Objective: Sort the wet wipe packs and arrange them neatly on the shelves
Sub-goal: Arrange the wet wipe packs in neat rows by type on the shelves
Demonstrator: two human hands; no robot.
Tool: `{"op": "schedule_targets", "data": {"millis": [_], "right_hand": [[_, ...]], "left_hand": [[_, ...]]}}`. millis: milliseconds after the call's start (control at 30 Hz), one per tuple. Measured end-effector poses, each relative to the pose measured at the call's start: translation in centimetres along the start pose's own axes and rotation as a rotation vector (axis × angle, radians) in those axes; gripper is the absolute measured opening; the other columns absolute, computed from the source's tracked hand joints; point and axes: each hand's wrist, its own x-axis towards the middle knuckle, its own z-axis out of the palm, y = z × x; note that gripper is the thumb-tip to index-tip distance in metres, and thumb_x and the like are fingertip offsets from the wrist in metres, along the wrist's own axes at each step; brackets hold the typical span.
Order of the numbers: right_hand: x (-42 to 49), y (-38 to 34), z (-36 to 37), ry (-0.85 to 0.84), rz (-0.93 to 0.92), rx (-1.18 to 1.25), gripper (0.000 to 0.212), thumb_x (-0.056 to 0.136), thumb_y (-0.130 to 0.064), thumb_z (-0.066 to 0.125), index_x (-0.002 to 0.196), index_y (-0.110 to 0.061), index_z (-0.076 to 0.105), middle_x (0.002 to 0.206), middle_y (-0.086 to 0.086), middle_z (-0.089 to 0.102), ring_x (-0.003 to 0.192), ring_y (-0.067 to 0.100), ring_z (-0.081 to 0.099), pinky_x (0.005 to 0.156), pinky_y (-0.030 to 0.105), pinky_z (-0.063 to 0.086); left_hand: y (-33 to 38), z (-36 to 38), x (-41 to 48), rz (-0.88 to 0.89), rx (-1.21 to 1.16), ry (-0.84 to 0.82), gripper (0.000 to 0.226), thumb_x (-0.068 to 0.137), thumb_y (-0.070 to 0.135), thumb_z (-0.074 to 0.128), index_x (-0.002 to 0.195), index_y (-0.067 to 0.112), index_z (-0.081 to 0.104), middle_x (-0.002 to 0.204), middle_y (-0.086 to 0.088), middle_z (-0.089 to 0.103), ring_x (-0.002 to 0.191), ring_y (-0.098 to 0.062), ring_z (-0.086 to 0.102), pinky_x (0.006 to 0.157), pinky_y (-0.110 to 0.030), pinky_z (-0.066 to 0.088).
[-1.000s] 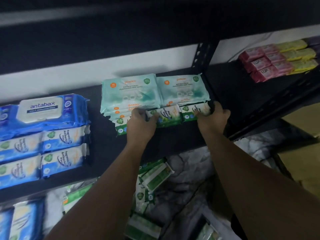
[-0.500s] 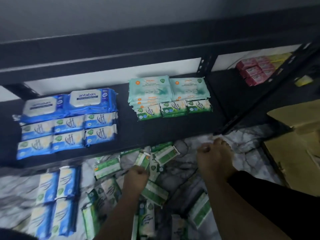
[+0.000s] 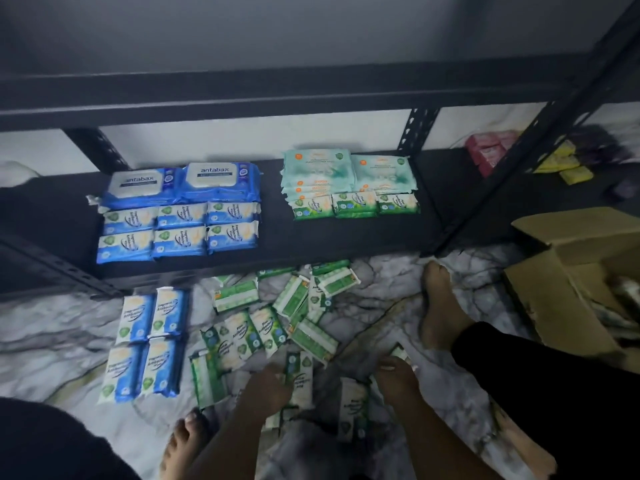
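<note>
Since the earlier frame both hands had sunk lower into the loose green packs [image 3: 242,337] on the floor [image 3: 381,292] below the shelf's [image 3: 273,233] front edge; my left hand [image 3: 268,386] lay on one pack and my right hand [image 3: 394,375] sat at another's corner, though blur hid whether either had closed. To do it well, I judged, I should square same-facing packs into one stack before lifting them to the green row [image 3: 356,204] near the shelf's right end.

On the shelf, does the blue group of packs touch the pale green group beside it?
Apart. The head view shows a strip of bare black shelf between the blue packs and the pale green packs.
</note>
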Motion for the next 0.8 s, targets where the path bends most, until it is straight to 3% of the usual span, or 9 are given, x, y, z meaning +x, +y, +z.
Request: {"op": "schedule_targets", "data": {"millis": [100,167,200,300,367,433,567,800], "right_hand": [[0.6,0.8,0.5,-0.120,0.055,-0.034,0.008,0.100,-0.017,0.058,0.108,-0.018,0.060,0.110,0.011,0.062,0.094,0.032,0.057,0.081,0.033,0.045],[1.1,1.2,0.9,-0.126,0.040,-0.113,0.013,0.100,-0.021,0.059,0.110,-0.014,0.063,0.112,0.015,0.062,0.091,0.030,0.056,0.078,0.035,0.046],[1.3,1.2,1.3,-0.126,0.044,-0.156,0.018,0.099,-0.025,0.060,0.108,-0.010,0.066,0.107,0.016,0.063,0.088,0.029,0.056,0.078,0.037,0.049],[1.8,2.0,2.5,-0.098,0.076,-0.319,0.035,0.100,-0.036,0.059,0.078,-0.009,0.063,0.077,0.006,0.055,0.079,0.024,0.058,0.079,0.035,0.052],[2.5,2.8,3.7,-0.136,0.108,-0.372,0.050,0.094,-0.053,0.060,0.097,-0.004,0.065,0.092,0.009,0.059,0.090,0.029,0.062,0.085,0.037,0.050],[2.7,3.0,4.7,-0.195,0.151,-0.366,0.066,0.082,-0.069,0.058,0.120,-0.015,0.061,0.116,0.015,0.060,0.105,0.032,0.060,0.086,0.036,0.050],[2.7,2.7,5.9,-0.101,0.096,-0.450,0.062,0.092,-0.059,0.060,0.132,-0.012,0.062,0.132,0.012,0.063,0.119,0.031,0.061,0.088,0.033,0.048],[3.4,2.8,6.5,-0.029,0.046,-0.525,0.056,0.090,-0.057,0.064,0.114,-0.006,0.070,0.112,0.011,0.071,0.103,0.029,0.068,0.081,0.036,0.055]], "left_hand": [[-1.3,0.8,0.0,-0.043,0.085,-0.031,0.061,0.097,0.049,0.056,0.143,0.010,0.049,0.140,-0.011,0.059,0.128,-0.025,0.056,0.100,-0.029,0.044],[-1.2,1.1,-0.3,-0.011,0.116,0.001,0.064,0.094,0.045,0.061,0.146,0.011,0.047,0.141,-0.009,0.058,0.130,-0.026,0.055,0.100,-0.029,0.043],[-1.4,1.4,-0.2,0.002,0.132,0.021,0.065,0.092,0.047,0.061,0.146,0.013,0.047,0.140,-0.009,0.059,0.128,-0.027,0.056,0.098,-0.030,0.044],[-1.7,2.6,0.8,0.056,0.185,0.037,0.079,0.079,0.068,0.041,0.140,0.019,0.051,0.130,-0.010,0.063,0.116,-0.030,0.061,0.092,-0.036,0.049],[-2.3,3.9,1.9,0.044,0.254,0.094,0.091,0.071,0.077,0.026,0.137,0.019,0.051,0.127,-0.012,0.062,0.114,-0.032,0.060,0.094,-0.041,0.049],[-1.5,4.4,2.0,-0.008,0.372,0.164,0.098,0.071,0.080,0.023,0.139,0.014,0.047,0.133,-0.015,0.055,0.121,-0.035,0.052,0.100,-0.045,0.044],[0.1,5.1,2.0,-0.055,0.499,0.224,0.093,0.078,0.084,0.044,0.143,0.018,0.036,0.141,-0.013,0.042,0.129,-0.034,0.041,0.101,-0.046,0.042],[0.4,6.3,3.2,-0.154,0.457,0.282,0.098,0.073,0.092,0.039,0.144,0.024,0.038,0.143,-0.018,0.039,0.131,-0.039,0.037,0.101,-0.051,0.038]]}}
